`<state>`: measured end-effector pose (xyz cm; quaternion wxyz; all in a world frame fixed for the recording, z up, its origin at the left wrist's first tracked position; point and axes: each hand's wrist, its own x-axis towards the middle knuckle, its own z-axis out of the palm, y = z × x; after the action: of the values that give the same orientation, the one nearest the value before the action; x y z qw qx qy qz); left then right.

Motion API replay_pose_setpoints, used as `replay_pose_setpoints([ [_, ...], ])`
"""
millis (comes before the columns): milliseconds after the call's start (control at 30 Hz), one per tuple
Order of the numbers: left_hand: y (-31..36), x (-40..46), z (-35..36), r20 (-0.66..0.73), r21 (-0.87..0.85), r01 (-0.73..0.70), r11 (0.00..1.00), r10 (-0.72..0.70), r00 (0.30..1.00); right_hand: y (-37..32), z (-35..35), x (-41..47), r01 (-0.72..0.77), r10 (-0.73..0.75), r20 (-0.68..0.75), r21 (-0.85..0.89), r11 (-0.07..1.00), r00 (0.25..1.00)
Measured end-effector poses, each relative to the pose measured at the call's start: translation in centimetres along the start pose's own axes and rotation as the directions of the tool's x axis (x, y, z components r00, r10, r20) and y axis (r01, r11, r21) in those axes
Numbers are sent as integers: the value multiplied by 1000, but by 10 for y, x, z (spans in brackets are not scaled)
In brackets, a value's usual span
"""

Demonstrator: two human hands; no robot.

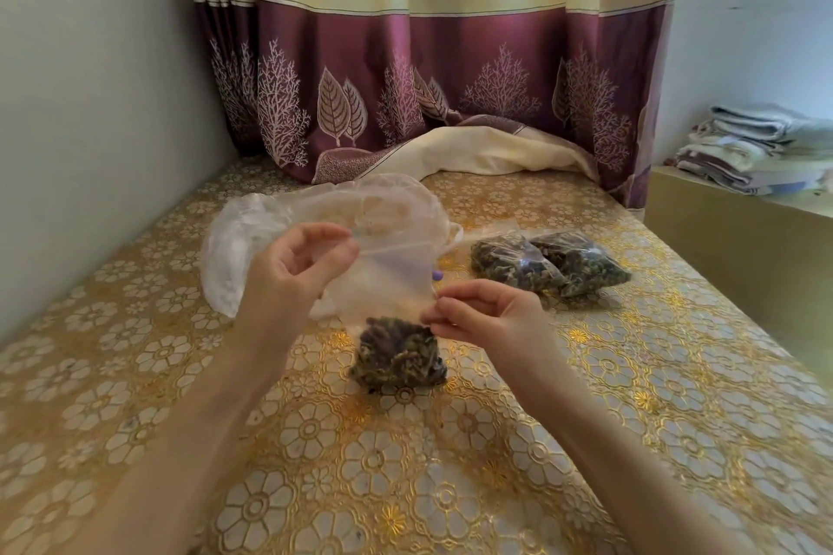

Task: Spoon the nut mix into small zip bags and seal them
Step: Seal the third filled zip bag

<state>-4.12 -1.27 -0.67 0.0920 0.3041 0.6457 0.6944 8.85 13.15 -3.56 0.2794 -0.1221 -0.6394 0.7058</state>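
A small clear zip bag [387, 284] hangs upright over the middle of the table [586, 442], its bottom third packed with a dark clump of nut mix [399, 358] that rests on or just above the tablecloth (contact cannot be told). The left hand [293, 279] pinches the bag's top left corner at the zip strip between thumb and forefinger, the other fingers loosely curled. The right hand [487, 315] pinches the bag's right edge lower down, about level with the top of the nut mix, thumb and fingertips pressed together on the plastic. Whether the zip strip is pressed closed along its length cannot be told; a pale line runs across the top of the bag.

Just behind the bag's right edge a small purple object [437, 275] peeks out, mostly hidden by the plastic. Farther back and to the left lies a large crumpled clear plastic bag [252, 248], pale and slack. To the right, well apart from the hands, two filled bags of nut mix [547, 268] lie flat side by side, touching each other.

The table wears a gold, flower-patterned cloth. At its far edge a cream and maroon curtain [432, 59] drapes onto the surface. On a ledge at far right sits a stack of folded towels [757, 149].
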Motion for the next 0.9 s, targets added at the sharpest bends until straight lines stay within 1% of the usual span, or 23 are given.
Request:
replay_pose_setpoints([
  [67,6,3,-3,90,103,-73,992,64,994,2,1,0,51,-51,12,-51,997,999],
  [100,10,5,-2,135,182,-120,976,96,986,3,2,0,75,-74,20,-78,994,997],
  [167,18,10,2,191,350,-213,912,153,970,4,2,0,105,-102,34,-111,988,994],
  [200,23,12,5,214,414,-238,878,161,964,4,2,0,110,-106,39,-118,987,994],
  [267,32,17,10,273,488,-254,835,131,953,5,1,0,104,-98,52,-133,986,994],
  [333,39,20,15,329,487,-276,829,119,937,5,0,1,79,-69,66,-154,985,995],
  [433,45,21,22,368,426,-352,833,196,909,7,2,1,24,-12,93,-127,992,996],
  [500,45,20,27,362,413,-391,823,245,899,7,3,0,7,2,109,-82,997,994],
  [600,42,20,23,301,419,-385,822,274,913,7,3,0,-15,12,80,41,999,997],
  [667,39,20,12,251,375,-335,864,253,934,7,0,2,-39,33,56,112,993,998],
  [700,36,20,5,233,334,-279,900,208,950,7,-1,2,-54,47,52,142,988,998],
  [767,29,16,-9,228,255,-121,959,62,972,8,-2,4,-85,74,61,197,977,995],
  [800,23,13,-14,233,249,-32,968,-27,972,9,-1,4,-100,87,69,223,970,994],
  [867,12,6,-19,239,287,119,950,-191,952,10,0,5,-129,110,83,272,954,990],
  [900,7,2,-19,244,283,176,943,-249,937,10,1,5,-138,118,85,289,947,989],
])
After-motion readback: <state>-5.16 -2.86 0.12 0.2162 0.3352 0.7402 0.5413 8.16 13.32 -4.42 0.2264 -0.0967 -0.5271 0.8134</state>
